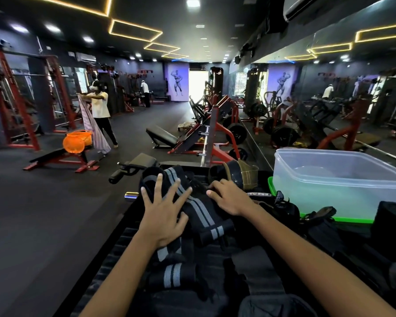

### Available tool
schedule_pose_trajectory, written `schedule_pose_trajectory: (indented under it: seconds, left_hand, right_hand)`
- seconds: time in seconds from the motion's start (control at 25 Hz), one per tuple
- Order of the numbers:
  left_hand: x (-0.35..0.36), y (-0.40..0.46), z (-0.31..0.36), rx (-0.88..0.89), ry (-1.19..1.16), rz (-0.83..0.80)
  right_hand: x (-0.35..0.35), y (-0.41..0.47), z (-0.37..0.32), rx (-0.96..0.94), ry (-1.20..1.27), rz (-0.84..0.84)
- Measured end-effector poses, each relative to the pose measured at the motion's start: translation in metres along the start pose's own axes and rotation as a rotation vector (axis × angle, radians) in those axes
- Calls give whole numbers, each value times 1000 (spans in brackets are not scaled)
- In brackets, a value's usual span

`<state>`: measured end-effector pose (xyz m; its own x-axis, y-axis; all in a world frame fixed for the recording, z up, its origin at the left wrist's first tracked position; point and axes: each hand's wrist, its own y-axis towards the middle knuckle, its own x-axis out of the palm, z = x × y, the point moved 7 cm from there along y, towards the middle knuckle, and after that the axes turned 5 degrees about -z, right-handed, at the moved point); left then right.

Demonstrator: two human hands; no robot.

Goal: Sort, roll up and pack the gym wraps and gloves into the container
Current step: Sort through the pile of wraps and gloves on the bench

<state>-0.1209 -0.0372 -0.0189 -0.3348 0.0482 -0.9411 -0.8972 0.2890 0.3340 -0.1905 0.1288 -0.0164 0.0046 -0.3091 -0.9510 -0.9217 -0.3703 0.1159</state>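
A heap of black gym wraps with grey stripes (201, 209) lies on a dark bench in front of me. My left hand (162, 209) rests flat on the wraps with its fingers spread. My right hand (226, 195) lies on the pile just to the right, fingers curled down against the black fabric; whether it pinches anything I cannot tell. An olive and black glove (240, 172) sits just beyond the right hand. A clear plastic container (338, 179) stands on a green lid (271, 186) at the right. More black gloves (316, 216) lie in front of the container.
The bench's left edge drops to the dark gym floor (44, 202). A mirror wall runs along the right. Red weight machines (215, 133) stand ahead. A person (100, 106) holds a striped cloth by an orange basket (78, 140) at the far left.
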Motion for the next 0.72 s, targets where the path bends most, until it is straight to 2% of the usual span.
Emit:
schedule_pose_trajectory:
  seconds: [0.08,0.12,0.2,0.28,0.36,0.44,0.52,0.64,0.72]
  left_hand:
    - [-7,2,6,-3,15,119]
    - [-6,3,9,5,41,139]
    - [6,5,13,-19,92,17]
    - [17,5,10,-54,171,-91]
    - [21,7,6,-74,183,-147]
    - [18,10,7,-56,170,-209]
    - [15,9,10,-10,165,-245]
    - [12,5,16,50,169,-236]
    - [10,6,18,78,156,-190]
  right_hand:
    - [-20,3,12,72,-358,110]
    - [-23,4,25,147,-431,86]
    - [-17,0,56,299,-373,-69]
    - [0,-7,75,367,-234,-182]
    - [1,-10,72,336,-276,-125]
    - [-4,-4,47,154,-304,-8]
    - [-1,6,17,-11,-31,13]
    - [19,19,0,85,528,-128]
    - [27,19,2,146,734,-177]
